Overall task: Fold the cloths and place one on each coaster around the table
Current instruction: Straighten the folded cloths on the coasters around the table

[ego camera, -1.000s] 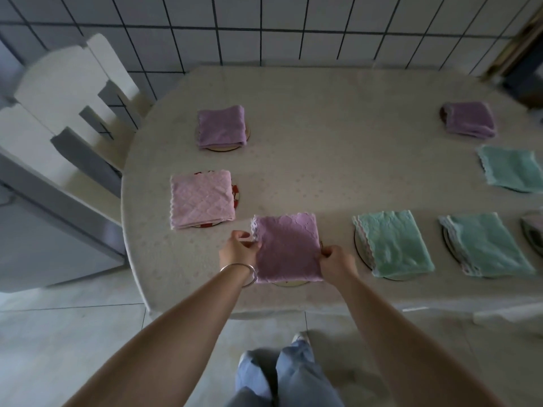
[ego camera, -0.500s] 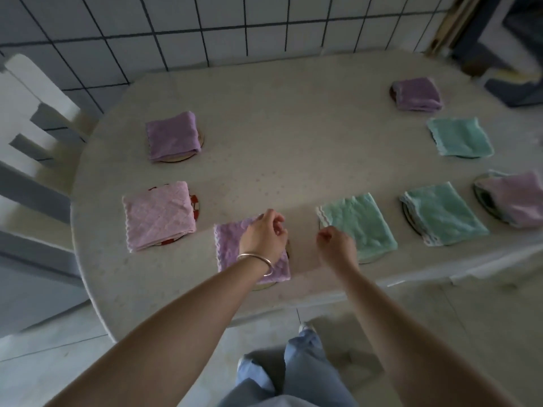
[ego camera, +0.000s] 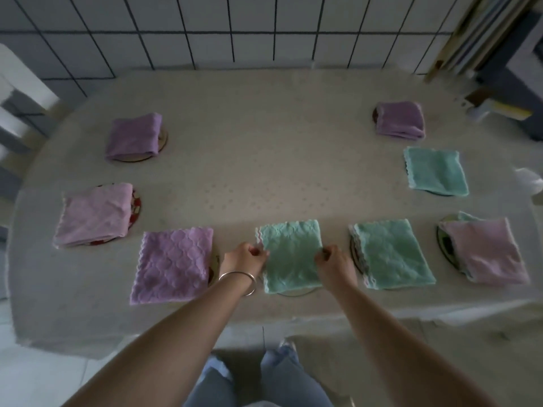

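Observation:
A folded green cloth (ego camera: pixel 289 255) lies on a coaster (ego camera: pixel 296 292) at the table's near edge. My left hand (ego camera: pixel 245 258) pinches its left edge and my right hand (ego camera: pixel 333 264) pinches its right edge. Left of it lies a folded purple cloth (ego camera: pixel 173 264) over its coaster. Several other folded cloths sit on coasters: pink (ego camera: pixel 95 214), purple (ego camera: pixel 133 136), purple (ego camera: pixel 399 120), green (ego camera: pixel 435 170), green (ego camera: pixel 390 252) and pink (ego camera: pixel 487 249).
The oval table (ego camera: pixel 264 160) has a pale cloth cover and stands against a tiled wall (ego camera: pixel 235 27). A white chair (ego camera: pixel 20 95) is at the left. Boxes and boards (ego camera: pixel 496 69) stand at the far right.
Both hands left the purple cloth and moved right to the green cloth, now pinching its two side edges. The view swung right.

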